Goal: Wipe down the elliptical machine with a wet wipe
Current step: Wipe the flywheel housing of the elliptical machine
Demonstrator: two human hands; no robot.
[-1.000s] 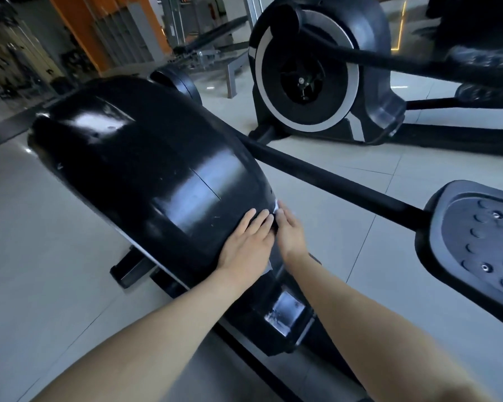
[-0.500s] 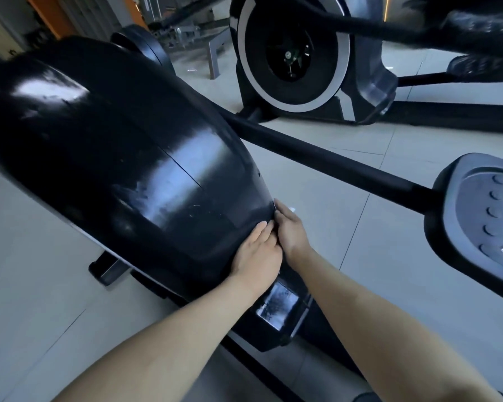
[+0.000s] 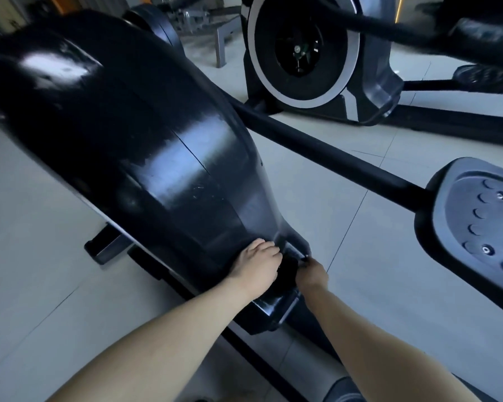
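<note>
Left hand [image 3: 256, 269] palm-down on the narrow lower end of the elliptical's flywheel housing [image 3: 157, 140], fingers bent over the ridge, tips hidden. Likely bracing. Right hand [image 3: 311, 272] curled at the housing edge just beside it. Pale speck [image 3: 306, 256] at its fingertips may be the wet wipe; can't confirm. Pedal [image 3: 482, 224] well apart.

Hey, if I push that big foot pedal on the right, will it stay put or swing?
Probably swings: the foot pedal hangs on a long black bar, seemingly clear of the floor. Likely stiff, given its thick moulded rim. Its dimpled top should resist slipping.
</note>
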